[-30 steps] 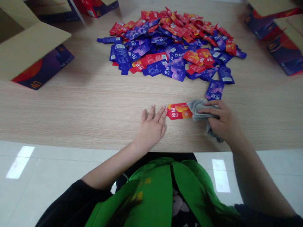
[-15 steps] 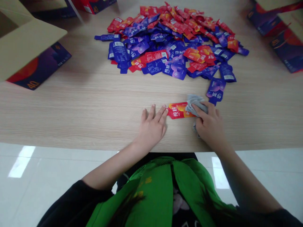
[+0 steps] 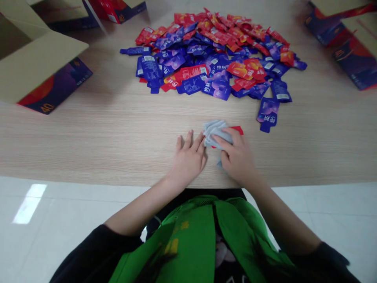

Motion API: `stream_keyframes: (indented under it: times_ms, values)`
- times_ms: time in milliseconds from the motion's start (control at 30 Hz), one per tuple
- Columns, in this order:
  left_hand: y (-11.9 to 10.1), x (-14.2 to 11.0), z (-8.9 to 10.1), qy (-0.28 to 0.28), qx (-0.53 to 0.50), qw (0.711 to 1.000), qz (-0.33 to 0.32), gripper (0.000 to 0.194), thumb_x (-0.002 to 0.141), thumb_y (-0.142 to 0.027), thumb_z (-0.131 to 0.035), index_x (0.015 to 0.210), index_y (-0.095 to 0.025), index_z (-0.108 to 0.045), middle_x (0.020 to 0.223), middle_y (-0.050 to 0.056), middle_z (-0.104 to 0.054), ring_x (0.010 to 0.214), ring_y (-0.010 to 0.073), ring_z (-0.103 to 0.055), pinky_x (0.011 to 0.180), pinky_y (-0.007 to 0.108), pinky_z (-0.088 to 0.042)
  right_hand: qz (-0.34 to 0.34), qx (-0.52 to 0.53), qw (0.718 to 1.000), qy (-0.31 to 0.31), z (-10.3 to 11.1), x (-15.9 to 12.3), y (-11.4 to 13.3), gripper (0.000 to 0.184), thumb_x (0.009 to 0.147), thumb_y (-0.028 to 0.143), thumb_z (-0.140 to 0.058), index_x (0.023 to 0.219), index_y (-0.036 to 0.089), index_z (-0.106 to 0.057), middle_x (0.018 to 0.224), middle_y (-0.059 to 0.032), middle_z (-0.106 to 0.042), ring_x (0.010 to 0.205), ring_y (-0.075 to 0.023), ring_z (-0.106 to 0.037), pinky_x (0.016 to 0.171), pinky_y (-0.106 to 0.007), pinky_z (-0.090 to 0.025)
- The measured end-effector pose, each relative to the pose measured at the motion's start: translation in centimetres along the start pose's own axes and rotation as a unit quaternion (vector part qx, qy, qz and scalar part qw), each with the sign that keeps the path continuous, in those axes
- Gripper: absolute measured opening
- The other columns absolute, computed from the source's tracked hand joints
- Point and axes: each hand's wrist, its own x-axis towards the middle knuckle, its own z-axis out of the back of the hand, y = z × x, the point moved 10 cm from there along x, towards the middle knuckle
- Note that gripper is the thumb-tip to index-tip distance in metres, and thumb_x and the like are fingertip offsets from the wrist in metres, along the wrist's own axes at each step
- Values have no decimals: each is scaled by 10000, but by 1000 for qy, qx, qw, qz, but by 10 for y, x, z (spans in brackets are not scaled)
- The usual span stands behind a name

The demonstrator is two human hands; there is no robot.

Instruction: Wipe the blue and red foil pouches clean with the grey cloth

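Observation:
A red pouch lies flat on the table near its front edge, mostly covered by a grey-blue cloth. My right hand is closed on the cloth and presses it down over the pouch. At the pouch's left end my left hand lies flat with fingers spread, its fingertips against the cloth's edge; the pouch's narrow end there is hidden. A single purple pouch lies beyond my right hand, close to the heap.
A heap of red and purple pouches spreads across the far middle of the wooden table. An open carton stands at the left, others behind it. More open cartons stand at the right.
My right hand has slid the cloth leftward along the red pouch, up to my left fingertips. The pouch's printed front is now covered. My left hand stays in place.

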Motion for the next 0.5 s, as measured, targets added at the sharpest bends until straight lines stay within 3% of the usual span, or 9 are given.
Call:
stream_keyframes:
  times_ms: [100,367,500]
  values:
    - [0,0,1,-1,2,1000,-4,531,1034,-257,-388,1548,-154,-472,1657,65,-367,1522,415,-317,1191,661,-301,-17,-45,998,50,-11,-3,-3,553,863,108,-493,1361,247,-690,1506,-126,-500,1235,-360,-528,1020,-585,-466]
    - [1,1,0,10,-2,1000,-1,571,1025,-262,-396,1584,-148,-414,1671,48,-326,1519,434,-307,1190,669,-297,-113,-71,991,0,30,-27,-87,489,894,147,-475,1313,193,-724,1414,-168,-543,1311,-375,-525,1053,-583,-480]
    - [0,0,-1,9,-2,1000,-5,577,1025,-252,-386,1590,-135,-399,1674,51,-317,1521,434,-304,1191,673,-295,-123,-50,991,-21,43,-21,-91,452,885,167,-500,1259,219,-749,1380,-145,-570,1307,-360,-538,1082,-585,-471]
